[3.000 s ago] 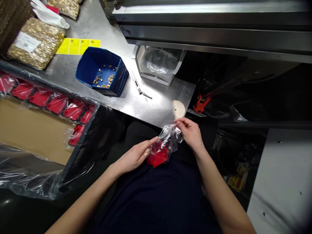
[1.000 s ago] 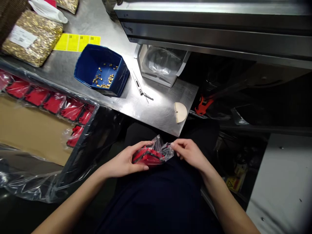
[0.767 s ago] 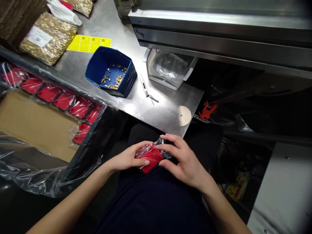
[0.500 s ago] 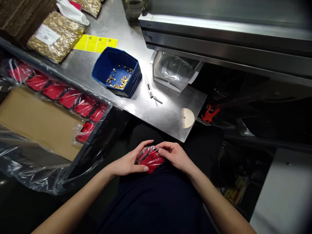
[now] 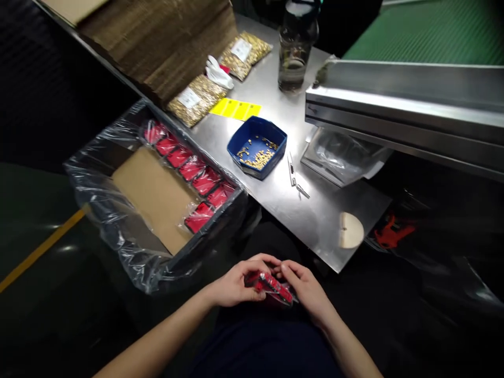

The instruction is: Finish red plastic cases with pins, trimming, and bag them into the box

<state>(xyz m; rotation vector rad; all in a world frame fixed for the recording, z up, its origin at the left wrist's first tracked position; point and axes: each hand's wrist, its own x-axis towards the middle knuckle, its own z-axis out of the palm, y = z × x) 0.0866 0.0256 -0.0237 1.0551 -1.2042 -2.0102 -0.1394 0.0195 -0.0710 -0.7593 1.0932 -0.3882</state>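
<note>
A red and black part in a clear plastic bag [image 5: 275, 287] is held low over my lap, tilted with its narrow edge up. My left hand [image 5: 240, 281] wraps around its left end, thumb in front and fingers behind. The fingers of my right hand [image 5: 305, 286] are closed at the bag's upper right, by the left fingertips; whether they pinch plastic is hard to see. To the left, a lined box [image 5: 185, 262] holds several similar red bagged parts [image 5: 191, 168] along its far side, with brown cardboard [image 5: 149, 191] on its floor.
On the metal table [image 5: 271, 197] stand a blue bin [image 5: 238, 139] with small brass pieces, a cutter-like tool [image 5: 292, 170], a pale half-round piece [image 5: 352, 231], yellow labels [image 5: 236, 109], bags of brass pieces [image 5: 197, 100] and a water jug [image 5: 293, 58]. A metal-framed green conveyor [image 5: 433, 37] overhangs the right side.
The bagged part has turned from showing its broad red face to showing its narrow edge. Both hands have shifted around it. The view has swung left, bringing more of the box into sight.
</note>
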